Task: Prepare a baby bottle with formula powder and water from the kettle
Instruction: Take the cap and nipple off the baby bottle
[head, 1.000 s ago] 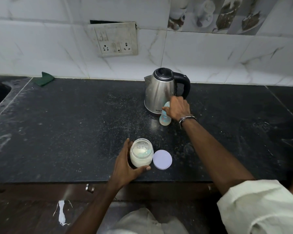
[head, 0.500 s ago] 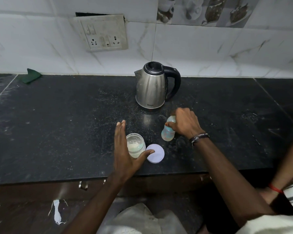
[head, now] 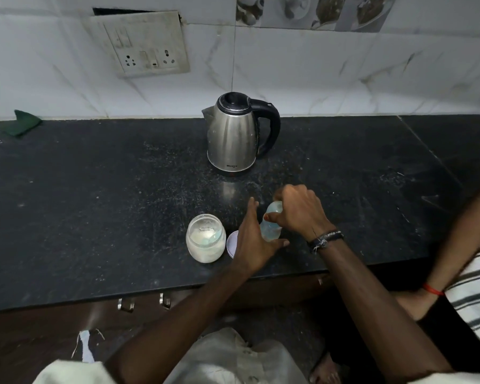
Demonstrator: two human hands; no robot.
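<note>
A small pale-blue baby bottle (head: pixel 270 227) stands on the black counter (head: pixel 94 206) near its front edge. My right hand (head: pixel 299 210) grips the bottle's top from above. My left hand (head: pixel 254 239) is beside the bottle with straight fingers on its left side and the thumb stretched under it. An open glass jar of white formula powder (head: pixel 205 238) with a pale scoop inside stands just left of my left hand. Its white lid (head: pixel 231 243) lies flat, partly hidden by my left hand. A steel kettle (head: pixel 233 134) with a black handle stands farther back.
A green cloth (head: pixel 21 124) lies at the back left by the tiled wall. A wall socket plate (head: pixel 144 44) hangs above the counter. Another person's arm with a red wrist thread (head: pixel 455 259) reaches in at the right. Drawer handles (head: pixel 146 303) sit below the counter edge.
My right hand has brought the bottle from beside the kettle toward the front edge. My left hand has left the jar and moved right, next to the bottle.
</note>
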